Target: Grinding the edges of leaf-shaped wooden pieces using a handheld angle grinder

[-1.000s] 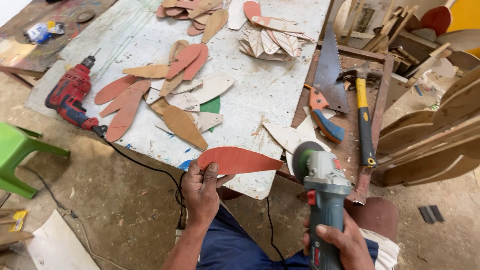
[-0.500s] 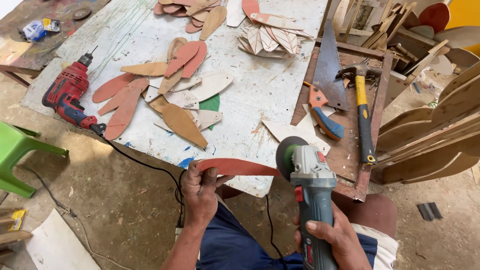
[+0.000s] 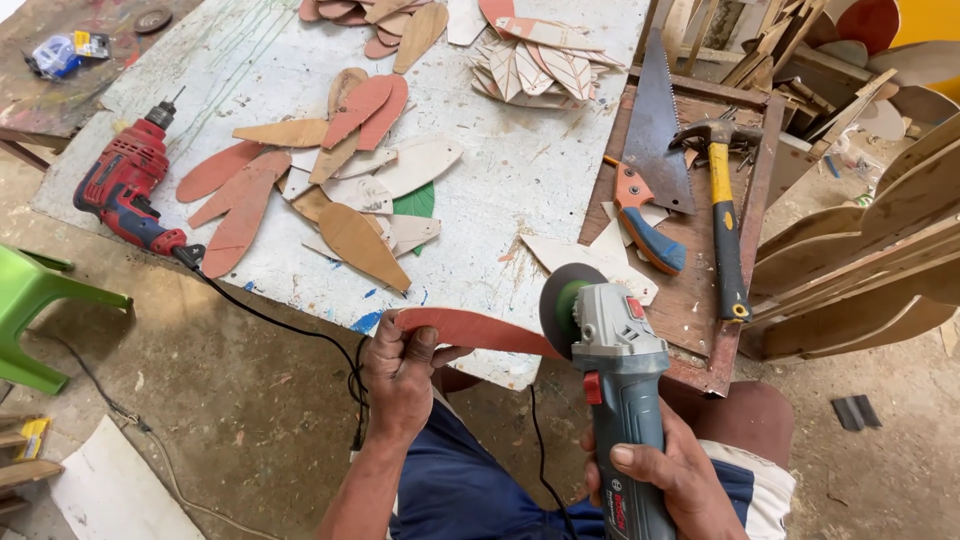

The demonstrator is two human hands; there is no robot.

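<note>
left hand point(image 3: 400, 375) pinches red leaf cutout point(image 3: 470, 328); right hand point(image 3: 672, 478) grips angle grinder point(image 3: 620, 380).

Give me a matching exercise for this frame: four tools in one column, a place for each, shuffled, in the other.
Things:
1. grinder
2. drill
3. hammer
4. saw

Places:
A. lying at the board's left edge
B. held in the right hand, disc against the red leaf piece
C. on the brown panel, next to the white board
D. on the brown panel, nearest the stacked wood at right

Pairs: 1-B, 2-A, 3-D, 4-C
</note>
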